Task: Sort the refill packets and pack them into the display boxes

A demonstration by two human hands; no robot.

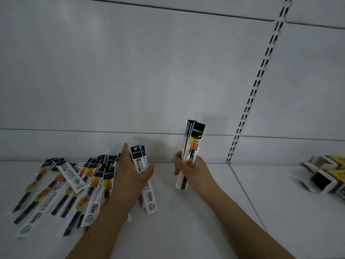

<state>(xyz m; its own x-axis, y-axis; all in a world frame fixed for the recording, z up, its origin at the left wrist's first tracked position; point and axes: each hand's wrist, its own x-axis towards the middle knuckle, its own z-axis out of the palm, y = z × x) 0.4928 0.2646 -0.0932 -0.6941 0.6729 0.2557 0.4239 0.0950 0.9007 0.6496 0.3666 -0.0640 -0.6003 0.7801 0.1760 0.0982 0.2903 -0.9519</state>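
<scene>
Several long refill packets (pixel 61 186), black-topped with yellow and orange print, lie scattered on the left of a white shelf (pixel 186 230). My left hand (pixel 130 176) rests at the pile's right edge, fingers spread around a couple of packets (pixel 147 189) showing their white barcode backs. My right hand (pixel 190 169) is raised above the shelf and grips a small upright bundle of packets (pixel 192 146), printed fronts toward me. Yellow and black display boxes (pixel 324 176) lie on their sides at the far right, their open ends facing left.
The white back wall (pixel 149 81) of the shelving rises just behind the packets. A slotted upright rail (pixel 248 107) runs down it right of my right hand. A seam (pixel 244 191) divides the shelf surface between my hands and the boxes.
</scene>
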